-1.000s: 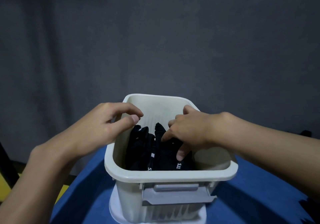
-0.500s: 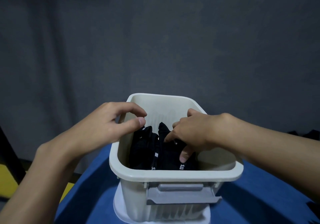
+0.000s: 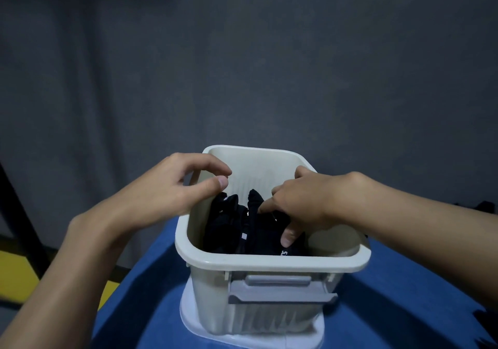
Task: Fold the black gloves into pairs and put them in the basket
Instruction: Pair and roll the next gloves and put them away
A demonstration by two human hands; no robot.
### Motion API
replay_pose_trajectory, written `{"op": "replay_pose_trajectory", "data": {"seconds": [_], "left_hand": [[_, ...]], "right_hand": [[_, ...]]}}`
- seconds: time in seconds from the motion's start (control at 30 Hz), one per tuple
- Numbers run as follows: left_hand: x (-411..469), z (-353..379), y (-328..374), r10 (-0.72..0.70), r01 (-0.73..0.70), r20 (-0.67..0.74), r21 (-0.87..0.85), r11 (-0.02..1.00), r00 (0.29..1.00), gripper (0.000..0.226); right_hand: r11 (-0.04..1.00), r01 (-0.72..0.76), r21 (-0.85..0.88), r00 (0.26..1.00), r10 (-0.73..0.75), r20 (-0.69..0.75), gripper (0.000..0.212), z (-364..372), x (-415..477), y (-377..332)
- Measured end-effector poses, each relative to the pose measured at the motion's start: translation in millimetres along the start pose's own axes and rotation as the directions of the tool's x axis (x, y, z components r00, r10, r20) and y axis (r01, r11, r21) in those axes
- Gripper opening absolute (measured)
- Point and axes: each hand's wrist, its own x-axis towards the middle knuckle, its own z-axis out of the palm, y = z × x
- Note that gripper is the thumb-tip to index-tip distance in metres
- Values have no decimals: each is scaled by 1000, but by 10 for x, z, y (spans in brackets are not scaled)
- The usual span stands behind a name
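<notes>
A beige plastic basket (image 3: 269, 263) stands in the middle of a blue surface. Black gloves (image 3: 229, 227) with small white labels lie bunched inside it, filling the left and middle part. My right hand (image 3: 301, 203) reaches down into the basket from the right. Its fingers and thumb pinch the right-hand bundle of gloves. My left hand (image 3: 172, 187) hovers over the basket's left rim, fingers curled and slightly apart, holding nothing and not touching the gloves. The basket's bottom is hidden by the gloves and my right hand.
The basket sits on a white base (image 3: 250, 335) and has a grey handle (image 3: 280, 289) on its near side. The blue cloth-covered table (image 3: 151, 289) ends at the left above a yellow floor patch (image 3: 16, 270). A dark grey curtain (image 3: 242, 65) hangs behind. Something black (image 3: 485, 207) lies at the far right.
My left hand has lifted slightly above the left rim and its fingers have spread a little. My right hand stays on the gloves in the basket.
</notes>
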Motion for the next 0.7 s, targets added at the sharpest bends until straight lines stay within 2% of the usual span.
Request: {"op": "replay_pose_trajectory", "data": {"seconds": [0.1,0.27,0.47,0.6,0.7], "left_hand": [[-6,-9,89,21,-20,-12,13,1000,1000,43],[-38,52,413,53,-52,-27,43,998,998,35],[-79,348,970,135,-133,-16,97,986,991,27],[-95,666,1432,253,-247,-46,109,963,966,14],[-99,1053,1819,357,-350,-71,86,933,932,13]], "right_hand": [[999,-12,42,999,15,-51,69,-1,-80,36],[994,-3,110,973,28,-230,65,-140,-465,77],[971,-54,232,915,142,-378,56,-62,-1159,165],[949,-79,305,878,211,-429,47,148,-1733,275],[914,-123,386,870,287,-402,48,480,-2131,351]]}}
